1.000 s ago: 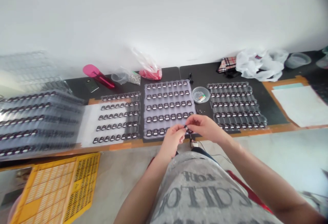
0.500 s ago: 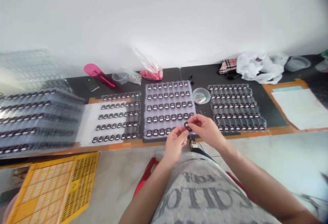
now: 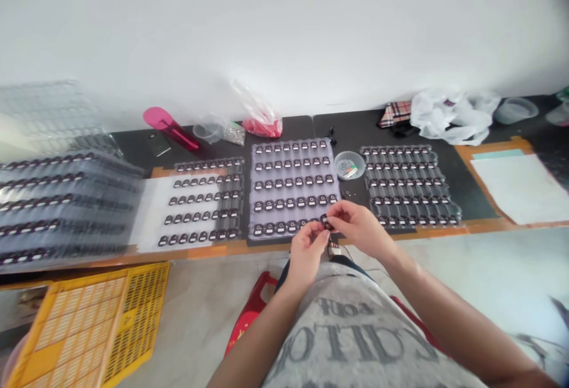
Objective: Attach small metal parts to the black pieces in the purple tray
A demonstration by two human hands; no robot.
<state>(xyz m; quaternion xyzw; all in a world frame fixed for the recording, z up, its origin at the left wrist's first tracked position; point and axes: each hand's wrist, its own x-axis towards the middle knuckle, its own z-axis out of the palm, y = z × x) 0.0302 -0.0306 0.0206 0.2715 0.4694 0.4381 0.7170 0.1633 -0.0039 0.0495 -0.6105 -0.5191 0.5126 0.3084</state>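
Observation:
A small black part with a white label (image 3: 324, 220) is pinched between the thumb and fingers of my right hand (image 3: 358, 227), over the front right corner of a clear plastic tray (image 3: 271, 194). Close against it on the left is my left hand (image 3: 307, 252), its thumb and fingers curled together. Whatever those left fingers hold is hidden or too small to name. Rows of similar black parts (image 3: 290, 204) sit in the tray under and behind my hands.
To the right are a round tub of small hardware (image 3: 349, 166) and another filled tray (image 3: 406, 189). More parts stand in a tray on the left (image 3: 229, 216), beside a tall tray stack (image 3: 106, 210). A pink cylinder (image 3: 171, 129) and bags (image 3: 262, 126) line the wall.
My left hand has shifted slightly right and down, its fingers nearer the black part. My right hand stays almost in place, still pinching the part.

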